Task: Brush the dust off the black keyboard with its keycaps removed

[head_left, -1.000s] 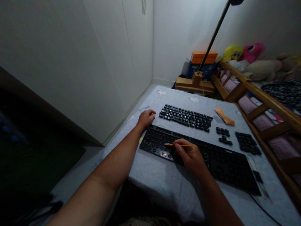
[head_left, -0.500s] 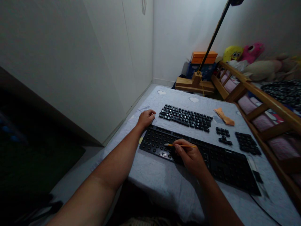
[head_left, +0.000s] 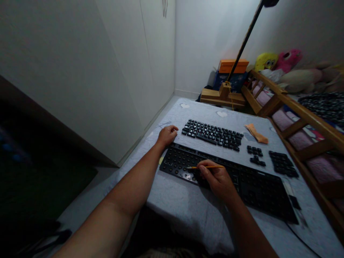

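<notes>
My right hand (head_left: 216, 177) is closed round a thin paintbrush (head_left: 206, 167) with a yellow-orange handle. The brush points left, and its tip is over the left part of a black keyboard (head_left: 182, 157) stripped of its keycaps; I cannot tell whether the bristles touch it. Near the keyboard's upper left corner, my left hand (head_left: 168, 134) rests on the cloth with its fingers loosely bent and nothing visible in them. Beyond the keyboard lie the loose black keycaps (head_left: 212, 133), set out in rows. Smaller groups of keycaps (head_left: 282, 163) lie to the right.
An orange cloth (head_left: 256, 133) lies on the cloth-covered table (head_left: 172, 197). A cable (head_left: 301, 238) runs off the keyboard's right end. A wooden bed rail (head_left: 303, 111) borders the right side, and a white cabinet (head_left: 126, 71) stands left. Behind the table is a wooden stand (head_left: 223, 94).
The brush tip has shifted slightly left and down over the keyboard. My left hand and the keycaps have stayed where they were.
</notes>
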Demonstrator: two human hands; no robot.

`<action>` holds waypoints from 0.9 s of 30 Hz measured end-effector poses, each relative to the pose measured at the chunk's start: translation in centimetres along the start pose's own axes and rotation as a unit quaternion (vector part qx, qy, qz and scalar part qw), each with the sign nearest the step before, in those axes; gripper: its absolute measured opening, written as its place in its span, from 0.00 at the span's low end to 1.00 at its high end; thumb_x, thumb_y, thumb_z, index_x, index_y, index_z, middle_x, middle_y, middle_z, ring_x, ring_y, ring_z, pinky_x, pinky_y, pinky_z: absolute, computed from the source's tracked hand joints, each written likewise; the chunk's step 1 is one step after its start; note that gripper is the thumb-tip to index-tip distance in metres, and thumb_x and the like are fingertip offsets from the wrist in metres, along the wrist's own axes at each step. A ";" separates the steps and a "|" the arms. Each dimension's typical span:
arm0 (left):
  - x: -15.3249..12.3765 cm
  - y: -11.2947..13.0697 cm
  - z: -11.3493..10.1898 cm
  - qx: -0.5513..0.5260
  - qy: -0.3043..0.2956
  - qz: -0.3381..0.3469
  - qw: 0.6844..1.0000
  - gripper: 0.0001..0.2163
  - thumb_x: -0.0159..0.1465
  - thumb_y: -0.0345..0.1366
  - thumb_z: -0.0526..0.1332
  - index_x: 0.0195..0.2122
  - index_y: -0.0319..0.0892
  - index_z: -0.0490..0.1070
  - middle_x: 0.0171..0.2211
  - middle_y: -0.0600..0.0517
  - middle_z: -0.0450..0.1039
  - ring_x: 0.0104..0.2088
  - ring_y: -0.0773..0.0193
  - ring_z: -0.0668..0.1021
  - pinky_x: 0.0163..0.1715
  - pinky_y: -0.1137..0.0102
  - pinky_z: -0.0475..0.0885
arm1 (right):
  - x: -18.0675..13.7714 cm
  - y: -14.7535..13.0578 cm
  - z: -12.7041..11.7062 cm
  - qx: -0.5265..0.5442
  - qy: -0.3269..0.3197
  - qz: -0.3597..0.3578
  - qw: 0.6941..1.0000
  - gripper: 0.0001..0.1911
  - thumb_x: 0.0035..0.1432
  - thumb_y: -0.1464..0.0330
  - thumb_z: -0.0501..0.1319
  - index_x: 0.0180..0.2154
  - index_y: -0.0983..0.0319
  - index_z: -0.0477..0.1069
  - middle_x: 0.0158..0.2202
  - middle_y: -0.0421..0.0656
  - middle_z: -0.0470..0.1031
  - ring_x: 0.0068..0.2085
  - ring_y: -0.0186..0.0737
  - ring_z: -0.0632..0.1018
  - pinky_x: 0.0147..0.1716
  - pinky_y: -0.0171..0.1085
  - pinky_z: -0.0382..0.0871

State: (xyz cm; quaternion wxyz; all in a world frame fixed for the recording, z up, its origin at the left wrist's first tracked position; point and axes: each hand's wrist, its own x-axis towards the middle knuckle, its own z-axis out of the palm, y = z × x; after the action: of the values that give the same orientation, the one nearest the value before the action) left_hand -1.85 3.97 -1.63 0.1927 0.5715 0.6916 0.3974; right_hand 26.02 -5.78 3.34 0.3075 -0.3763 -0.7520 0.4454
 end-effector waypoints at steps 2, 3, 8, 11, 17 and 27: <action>0.0 0.0 0.0 -0.004 0.001 0.003 1.000 0.13 0.57 0.33 0.58 0.40 0.40 0.79 0.29 0.52 0.77 0.30 0.63 0.75 0.32 0.70 0.67 | 0.0 0.1 0.0 0.002 0.000 0.001 1.000 0.15 0.67 0.59 0.56 0.37 0.61 0.75 0.26 0.39 0.70 0.28 0.36 0.71 0.28 0.34 0.63; 0.0 -0.1 0.0 -0.005 0.002 0.004 1.000 0.13 0.57 0.33 0.58 0.41 0.40 0.78 0.29 0.52 0.77 0.30 0.63 0.75 0.32 0.70 0.67 | 0.0 0.1 0.1 0.003 0.002 0.000 1.000 0.15 0.67 0.59 0.56 0.37 0.61 0.75 0.26 0.39 0.71 0.28 0.36 0.71 0.28 0.34 0.64; 0.0 -0.2 0.0 -0.006 0.000 0.001 1.000 0.13 0.57 0.34 0.59 0.41 0.41 0.78 0.30 0.52 0.77 0.30 0.63 0.75 0.32 0.70 0.67 | -0.1 0.5 0.2 0.007 0.023 -0.002 1.000 0.15 0.67 0.58 0.56 0.38 0.61 0.76 0.28 0.41 0.72 0.29 0.37 0.73 0.29 0.34 0.65; 0.0 -0.1 0.0 -0.006 -0.001 0.000 1.000 0.13 0.57 0.33 0.58 0.41 0.41 0.78 0.30 0.52 0.77 0.30 0.63 0.75 0.32 0.71 0.67 | -0.1 0.5 0.2 0.001 0.035 -0.001 0.999 0.15 0.67 0.58 0.56 0.38 0.61 0.76 0.27 0.41 0.72 0.29 0.37 0.72 0.28 0.34 0.65; 0.0 -0.1 0.1 -0.006 0.003 -0.002 1.000 0.13 0.57 0.33 0.59 0.41 0.41 0.79 0.30 0.52 0.77 0.30 0.63 0.75 0.32 0.70 0.67 | 0.1 -0.3 0.0 -0.024 0.008 -0.014 1.000 0.14 0.66 0.60 0.56 0.35 0.61 0.76 0.25 0.40 0.71 0.27 0.36 0.70 0.26 0.34 0.62; 0.0 -0.2 0.1 -0.004 0.001 -0.003 1.000 0.13 0.57 0.33 0.59 0.41 0.40 0.79 0.29 0.52 0.77 0.30 0.63 0.75 0.33 0.70 0.68 | 0.0 0.2 0.2 -0.012 0.023 -0.007 1.000 0.15 0.67 0.59 0.56 0.37 0.61 0.75 0.27 0.40 0.72 0.29 0.37 0.72 0.29 0.34 0.64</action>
State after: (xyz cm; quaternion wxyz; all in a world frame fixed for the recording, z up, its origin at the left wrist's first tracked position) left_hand -1.91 4.02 -1.77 0.1956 0.5680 0.6923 0.3998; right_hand 25.96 -5.80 3.10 0.3230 -0.3852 -0.7526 0.4253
